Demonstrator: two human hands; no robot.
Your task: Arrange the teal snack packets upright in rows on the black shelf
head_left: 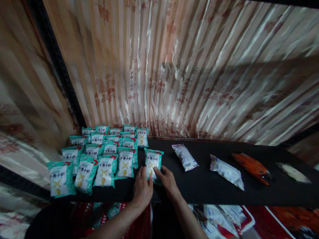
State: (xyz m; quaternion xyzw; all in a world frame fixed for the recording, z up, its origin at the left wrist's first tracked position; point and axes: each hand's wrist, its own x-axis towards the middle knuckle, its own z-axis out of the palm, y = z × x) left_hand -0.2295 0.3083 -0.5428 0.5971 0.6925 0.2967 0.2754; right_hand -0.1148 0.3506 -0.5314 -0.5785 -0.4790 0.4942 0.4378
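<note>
My left hand [142, 188] and my right hand [167, 180] close in on the lower end of a teal and white snack packet [152, 158] at the shelf's front edge. The right thumb lies over the packet's face; the left fingers press along its left side. Its bottom is partly hidden by my hands. To the left, rows of matching snack packets [125, 163] lean back on the black shelf [192, 188]. One more such packet [142, 137] stands behind the one in my hands.
Rightward on the shelf lie two white packets [185, 157] [227, 171], an orange packet [252, 167] and a pale packet [293, 172]. Below stand a red crate [124, 232] and boxes of white packets [219, 218] and orange packets [308, 218]. Pleated printed sheeting [172, 78] hangs behind.
</note>
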